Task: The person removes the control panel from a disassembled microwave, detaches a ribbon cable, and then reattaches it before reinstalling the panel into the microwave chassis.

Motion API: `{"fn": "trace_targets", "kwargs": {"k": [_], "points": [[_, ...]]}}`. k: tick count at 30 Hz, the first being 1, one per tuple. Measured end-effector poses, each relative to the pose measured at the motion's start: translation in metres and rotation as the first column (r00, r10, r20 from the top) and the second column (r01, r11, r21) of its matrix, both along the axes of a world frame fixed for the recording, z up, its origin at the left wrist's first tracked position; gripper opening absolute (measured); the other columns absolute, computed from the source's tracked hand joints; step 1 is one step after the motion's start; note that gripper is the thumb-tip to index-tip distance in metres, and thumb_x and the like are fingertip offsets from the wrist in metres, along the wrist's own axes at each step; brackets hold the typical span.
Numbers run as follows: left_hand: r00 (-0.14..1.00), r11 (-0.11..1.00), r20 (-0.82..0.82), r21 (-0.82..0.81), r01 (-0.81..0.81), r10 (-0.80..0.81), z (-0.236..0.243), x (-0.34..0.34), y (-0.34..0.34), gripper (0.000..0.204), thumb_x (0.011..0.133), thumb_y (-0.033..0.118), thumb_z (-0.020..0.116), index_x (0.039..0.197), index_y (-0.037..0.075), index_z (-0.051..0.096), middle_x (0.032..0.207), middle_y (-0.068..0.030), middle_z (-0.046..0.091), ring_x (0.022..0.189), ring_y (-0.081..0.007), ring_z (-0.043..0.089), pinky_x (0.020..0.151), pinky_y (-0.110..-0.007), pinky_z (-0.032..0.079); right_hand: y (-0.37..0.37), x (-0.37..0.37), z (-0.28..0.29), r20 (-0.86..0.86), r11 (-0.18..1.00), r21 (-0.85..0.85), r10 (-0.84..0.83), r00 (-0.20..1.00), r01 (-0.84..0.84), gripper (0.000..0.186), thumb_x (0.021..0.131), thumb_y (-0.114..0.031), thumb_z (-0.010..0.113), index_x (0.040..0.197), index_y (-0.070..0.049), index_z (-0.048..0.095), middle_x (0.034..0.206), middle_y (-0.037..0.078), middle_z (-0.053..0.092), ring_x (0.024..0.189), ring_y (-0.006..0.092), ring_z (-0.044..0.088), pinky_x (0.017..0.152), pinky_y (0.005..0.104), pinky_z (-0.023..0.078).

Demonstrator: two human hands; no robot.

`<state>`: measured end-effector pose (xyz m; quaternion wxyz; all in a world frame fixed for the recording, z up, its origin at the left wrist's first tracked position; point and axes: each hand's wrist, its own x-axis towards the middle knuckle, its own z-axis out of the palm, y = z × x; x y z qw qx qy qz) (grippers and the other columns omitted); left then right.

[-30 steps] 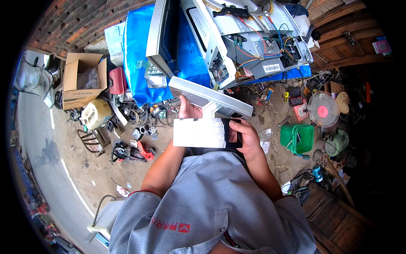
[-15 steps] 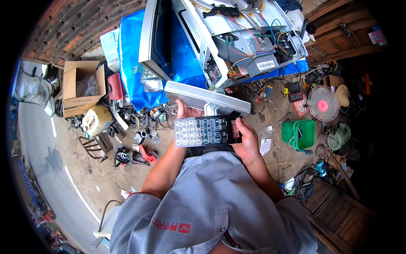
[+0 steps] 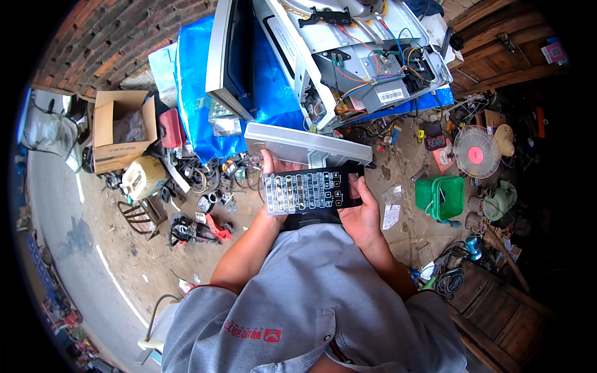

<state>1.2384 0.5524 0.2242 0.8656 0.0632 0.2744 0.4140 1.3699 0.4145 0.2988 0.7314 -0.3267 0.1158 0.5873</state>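
Observation:
A black keypad panel (image 3: pixel 301 191) with rows of pale printed buttons lies between my two hands, slightly tilted. My left hand (image 3: pixel 273 168) grips its left end from behind, with most fingers hidden by the panel. At the right end my right hand (image 3: pixel 362 211) closes on the edge, thumb along the side. Just beyond it stands a silver-grey plastic front panel (image 3: pixel 311 143), close to my left fingertips; whether they touch it I cannot tell. Farther off, an opened microwave oven (image 3: pixel 373 68) shows its wiring, and its door (image 3: pixel 230 62) stands swung out at the left.
Blue sheeting (image 3: pixel 193 62) covers the surface under the oven. On the left are a cardboard box (image 3: pixel 124 149), a plastic jug (image 3: pixel 142 177) and scattered parts. To the right stand a green bucket (image 3: pixel 457 199) and a fan (image 3: pixel 476 152), with coiled cable (image 3: pixel 449 283) nearer me.
The keypad panel has shifted a little to the right and tipped, its right end now higher. Both hands have moved along with it.

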Motion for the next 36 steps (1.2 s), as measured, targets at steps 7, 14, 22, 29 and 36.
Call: {"fn": "trace_targets", "kwargs": {"k": [7, 14, 22, 29, 36], "points": [[0.999, 1.000, 0.048, 0.003, 0.010, -0.010, 0.004, 0.002, -0.002, 0.080, 0.094, 0.068, 0.038, 0.145, 0.006, 0.035, 0.141, -0.0142, 0.048, 0.131, -0.0281, 0.046, 0.112, -0.044, 0.034, -0.017, -0.012, -0.006, 0.261, 0.929, -0.126, 0.369, 0.892, -0.347, 0.025, 0.101, -0.026, 0.052, 0.111, -0.005, 0.062, 0.100, 0.009, 0.068, 0.085, 0.0227, 0.067, 0.071, 0.0326, 0.053], [0.992, 0.994, 0.062, -0.002, 0.113, -0.113, 0.035, -0.005, -0.006, 0.076, 0.094, 0.068, 0.040, 0.139, 0.006, 0.043, 0.131, -0.0130, 0.056, 0.119, -0.0268, 0.055, 0.102, -0.042, 0.045, 0.005, -0.024, 0.014, 0.282, 0.978, -0.153, 0.182, 0.942, -0.144, 0.014, 0.098, -0.016, 0.058, 0.099, -0.005, 0.065, 0.084, 0.006, 0.070, 0.064, 0.0193, 0.069, 0.053, 0.0305, 0.054], [0.980, 0.983, 0.165, -0.128, 0.134, -0.112, 0.026, -0.010, -0.011, 0.076, 0.091, 0.071, 0.042, 0.134, 0.008, 0.049, 0.125, -0.0112, 0.059, 0.113, -0.0301, 0.057, 0.100, -0.049, 0.046, 0.019, -0.029, 0.020, 0.214, 0.992, -0.094, 0.102, 0.971, -0.083, 0.016, 0.100, -0.020, 0.056, 0.100, -0.007, 0.065, 0.086, 0.007, 0.071, 0.069, 0.0187, 0.070, 0.060, 0.0307, 0.056], [0.973, 0.986, 0.184, -0.065, 0.153, -0.139, 0.031, -0.016, -0.005, 0.089, 0.083, 0.080, 0.042, 0.138, 0.010, 0.046, 0.134, -0.0103, 0.055, 0.121, -0.0284, 0.054, 0.102, -0.049, 0.045, 0.028, -0.036, -0.007, 0.396, 0.994, -0.104, 0.066, 0.916, -0.027, 0.018, 0.100, -0.020, 0.056, 0.100, -0.005, 0.065, 0.089, 0.008, 0.071, 0.076, 0.0195, 0.071, 0.066, 0.0311, 0.057], [0.960, 0.980, 0.202, -0.019, 0.200, -0.192, 0.029, -0.021, -0.002, 0.093, 0.082, 0.081, 0.041, 0.141, 0.009, 0.043, 0.136, -0.0119, 0.054, 0.122, -0.0308, 0.053, 0.101, -0.050, 0.045, 0.032, -0.042, -0.003, 0.327, 0.998, -0.067, 0.034, 0.944, -0.012, 0.022, 0.101, -0.020, 0.055, 0.099, -0.001, 0.065, 0.087, 0.012, 0.071, 0.076, 0.0205, 0.071, 0.068, 0.0321, 0.058]]}}
